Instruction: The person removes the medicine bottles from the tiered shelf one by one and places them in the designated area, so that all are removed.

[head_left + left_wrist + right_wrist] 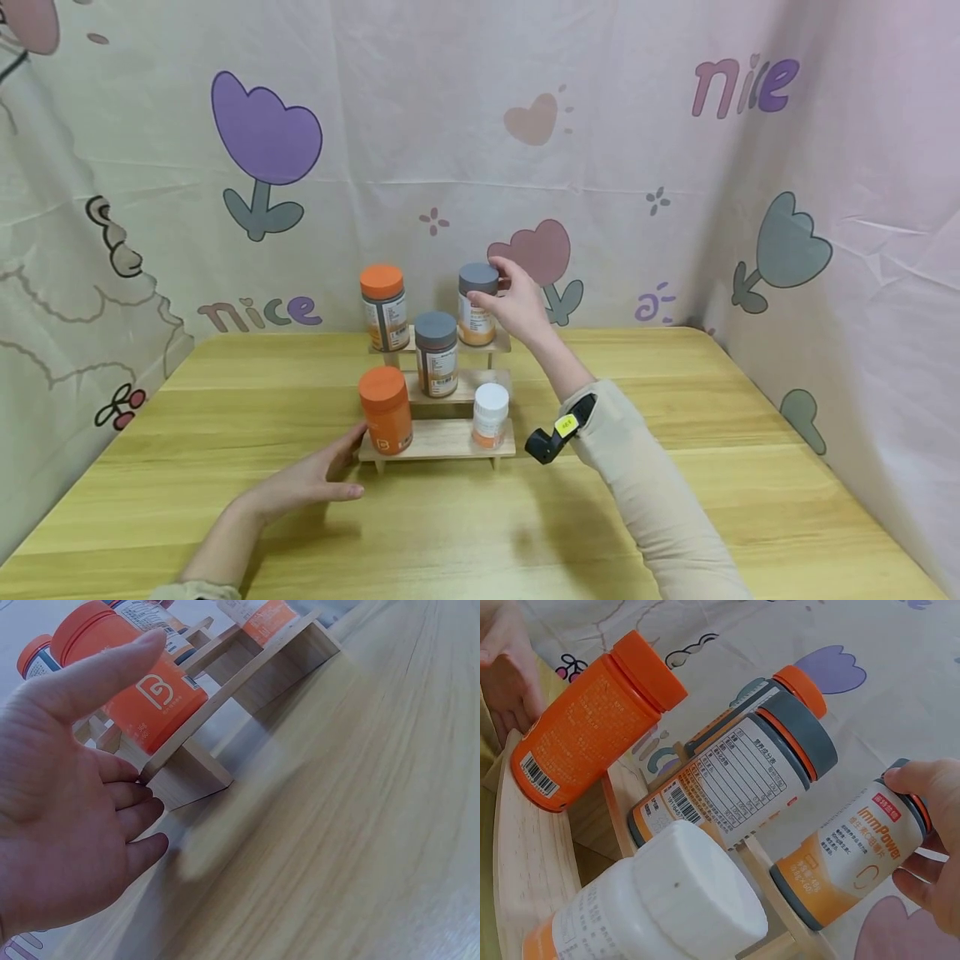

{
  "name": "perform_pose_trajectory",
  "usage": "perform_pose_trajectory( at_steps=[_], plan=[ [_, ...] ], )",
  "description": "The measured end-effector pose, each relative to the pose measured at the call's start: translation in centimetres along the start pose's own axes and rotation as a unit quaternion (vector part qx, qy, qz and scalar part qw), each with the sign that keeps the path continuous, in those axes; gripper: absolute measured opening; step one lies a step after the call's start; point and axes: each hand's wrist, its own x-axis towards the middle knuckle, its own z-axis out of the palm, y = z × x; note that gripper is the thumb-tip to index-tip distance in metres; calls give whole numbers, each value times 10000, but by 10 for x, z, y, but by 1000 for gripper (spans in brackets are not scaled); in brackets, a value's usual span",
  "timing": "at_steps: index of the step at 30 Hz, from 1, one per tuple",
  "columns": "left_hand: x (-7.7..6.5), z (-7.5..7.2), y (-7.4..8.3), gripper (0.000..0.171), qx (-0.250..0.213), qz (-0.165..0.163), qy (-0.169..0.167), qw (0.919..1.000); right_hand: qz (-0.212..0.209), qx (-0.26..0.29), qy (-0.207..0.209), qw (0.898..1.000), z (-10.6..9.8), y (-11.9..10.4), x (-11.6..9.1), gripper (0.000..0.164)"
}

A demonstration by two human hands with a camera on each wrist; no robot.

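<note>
A small three-step wooden rack [442,451] carries several supplement bottles. My right hand [519,307] grips the grey-lidded vitamin bottle [477,325] at the right of the top step; in the right wrist view its thumb lies by the lid of that vitamin bottle [855,851] and its fingers go behind. With slightly bent fingers, my left hand [300,483] touches the left end of the bottom step, beside the orange bottle [386,417]. The left wrist view shows that hand [67,795] with its thumb apart and its fingertips against the rack's edge [187,727].
An orange-lidded bottle [386,317] stands at the top step's left, a grey-lidded bottle [437,358] on the middle step. A white-capped bottle [491,412] stands at the bottom right. Behind the wooden table [285,375] hangs a printed cloth [420,125].
</note>
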Motion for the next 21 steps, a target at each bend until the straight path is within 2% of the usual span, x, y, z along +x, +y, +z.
perform_pose_trajectory(
  at_steps=[5,12,21],
  plan=[
    [0,0,-1,87,-37,49,-18,10000,-62,133,91,9999,-6,3,-1,59],
    [-2,1,0,87,-107,55,-34,9999,-129,326,251,9991,-25,9,-1,61],
    [-2,1,4,86,-120,-89,-75,9999,-258,400,825,9955,-51,27,-8,60]
  ],
)
